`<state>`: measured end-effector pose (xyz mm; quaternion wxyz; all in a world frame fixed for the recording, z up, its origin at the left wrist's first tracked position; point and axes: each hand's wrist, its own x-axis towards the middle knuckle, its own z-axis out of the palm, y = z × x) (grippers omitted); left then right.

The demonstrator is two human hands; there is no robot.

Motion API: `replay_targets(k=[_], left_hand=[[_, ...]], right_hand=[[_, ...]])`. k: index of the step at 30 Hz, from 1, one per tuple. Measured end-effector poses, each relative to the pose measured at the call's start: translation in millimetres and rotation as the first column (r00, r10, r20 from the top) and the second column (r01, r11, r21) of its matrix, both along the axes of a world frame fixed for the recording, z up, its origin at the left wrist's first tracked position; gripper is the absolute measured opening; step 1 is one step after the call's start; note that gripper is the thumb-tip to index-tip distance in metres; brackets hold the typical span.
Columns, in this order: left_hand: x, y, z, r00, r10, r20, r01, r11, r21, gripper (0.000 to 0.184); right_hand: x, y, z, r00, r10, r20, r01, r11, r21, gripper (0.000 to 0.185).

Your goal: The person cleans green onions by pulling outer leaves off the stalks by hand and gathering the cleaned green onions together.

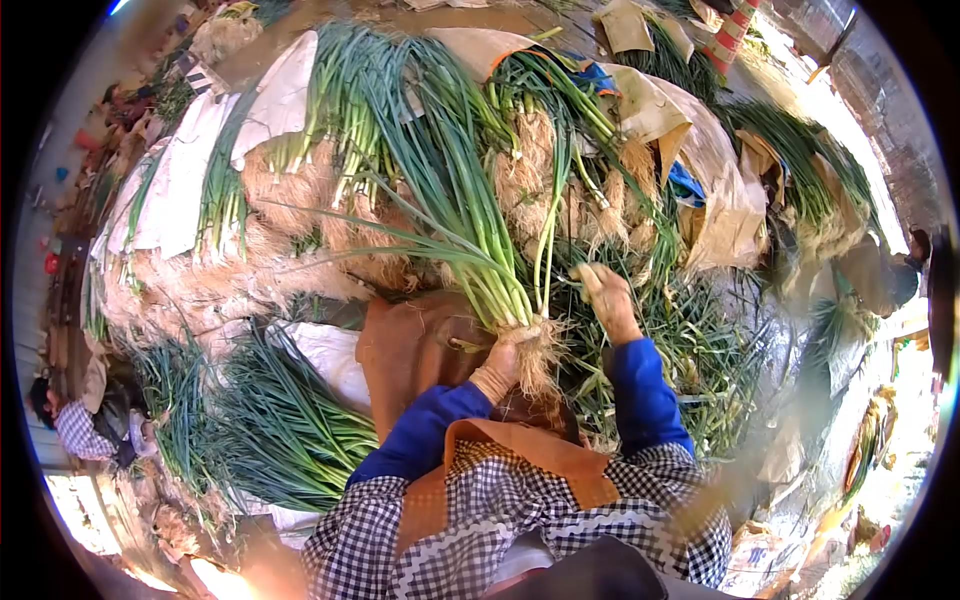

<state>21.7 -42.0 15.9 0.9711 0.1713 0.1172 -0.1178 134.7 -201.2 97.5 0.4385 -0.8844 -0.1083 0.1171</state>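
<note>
Just beyond the chequered sleeves (360,530), the left forearm slants inward in blue and the left hand (503,363) closes its fingers round the root end of a bunch of spring onions (490,265). The bunch stands out over a brown cloth (410,345) on the lap, pale roots spilling beside the hand, leaves reaching away from the person. To its right, the right forearm points forward; the right hand (607,300) is near the stems, fingers bent and close together, though whether they pinch anything I cannot tell. Loose leaves (690,370) lie beneath it. On the left, more spring onions lie beside white sacking (325,360). Farther off, rooted bundles (365,170) stretch across, partly covered by white sheets (190,185), while tan wrappings (720,215) partly enclose others to the right
</note>
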Motion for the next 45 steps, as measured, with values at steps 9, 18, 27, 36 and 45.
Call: replay_targets(k=[9, 18, 27, 36, 45], left_hand=[[1, 2, -11, 0.998, 0.063, -0.019, -0.059, 0.988, 0.143, 0.04], [1, 1, -17, 0.999, 0.033, -0.041, -0.03, 0.997, 0.066, 0.035], [2, -3, -9, 0.997, 0.036, -0.068, -0.028, 0.993, 0.116, 0.041], [2, -3, -12, 0.996, 0.086, -0.016, -0.082, 0.982, 0.169, 0.044], [6, -3, -22, 0.998, 0.055, -0.021, -0.048, 0.968, 0.248, 0.041]], right_hand=[[57, 75, -49, 0.925, 0.171, -0.34, 0.122, 0.714, 0.69, 0.019], [-1, 72, -65, 0.933, -0.101, -0.346, 0.335, 0.595, 0.731, 0.025], [41, 59, -20, 0.992, -0.003, -0.13, 0.052, 0.927, 0.371, 0.038], [73, 86, -66, 0.958, -0.043, -0.285, 0.213, 0.77, 0.602, 0.03], [76, 78, -49, 0.986, 0.038, -0.163, -0.001, 0.975, 0.223, 0.039]])
